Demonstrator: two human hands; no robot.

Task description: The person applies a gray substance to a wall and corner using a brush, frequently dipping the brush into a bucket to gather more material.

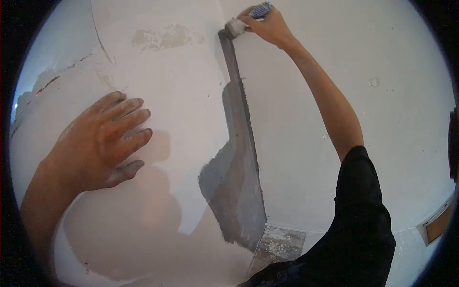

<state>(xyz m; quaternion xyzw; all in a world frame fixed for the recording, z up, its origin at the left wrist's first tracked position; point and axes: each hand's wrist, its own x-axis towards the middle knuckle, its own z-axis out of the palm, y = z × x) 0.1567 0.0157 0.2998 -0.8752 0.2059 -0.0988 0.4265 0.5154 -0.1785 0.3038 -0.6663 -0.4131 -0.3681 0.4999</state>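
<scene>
My right hand (271, 26) is raised to the top of the wall corner, its fingers wrapped round a paintbrush (236, 27). A blue-and-white patterned part shows above my fingers, and the dark bristle end touches the wall. Below the brush, a band of grey coating (237, 191) runs down the corner and widens into a broad patch near the bottom. My left hand (107, 138) is on the left, fingers spread, over the white wall (186, 115). Whether its palm presses on the wall is hidden. It holds nothing that I can see.
A bare, rough patch (279, 244) lies at the foot of the corner. Worn beige marks (165, 38) and a crack (99, 38) show on the left wall. At the far right are a brown-panelled frame (437, 222) and a dark object (453, 143).
</scene>
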